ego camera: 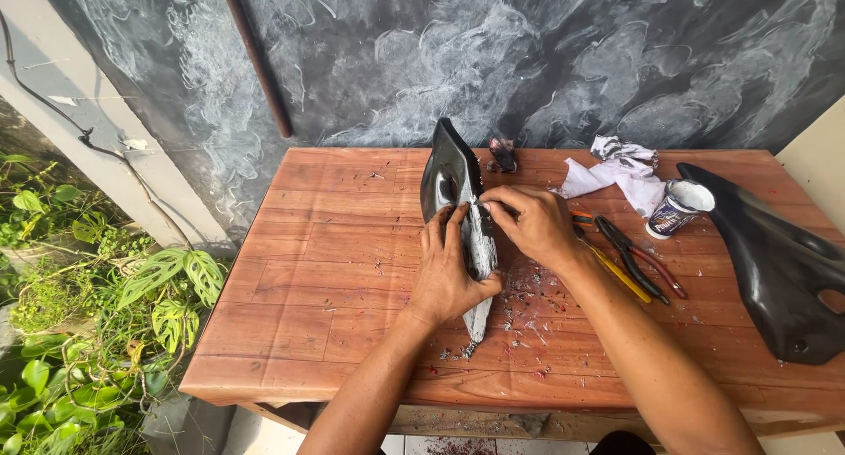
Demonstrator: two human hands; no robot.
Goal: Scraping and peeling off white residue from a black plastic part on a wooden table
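Near the front edge of the wooden counter (290, 332) we see small flakes and scrapings (519, 319) strewn beside our forearms. Our left hand (449, 266) is wrapped around a long black plastic panel (451, 178) standing on its edge mid-counter, fingers curled over its grey, scuffed rim. Our right hand (528, 222) is closed in a pinch at that same rim, just beside the left; what it pinches is too small to make out. Right of the hands lie pliers (629, 257) and a yellow-handled tool (620, 275), partly hidden by the right wrist. Further back, a small open tin (676, 209) shows something white inside, next to a crumpled white rag (620, 169). A second black panel (775, 261) at the right edge is cut off.
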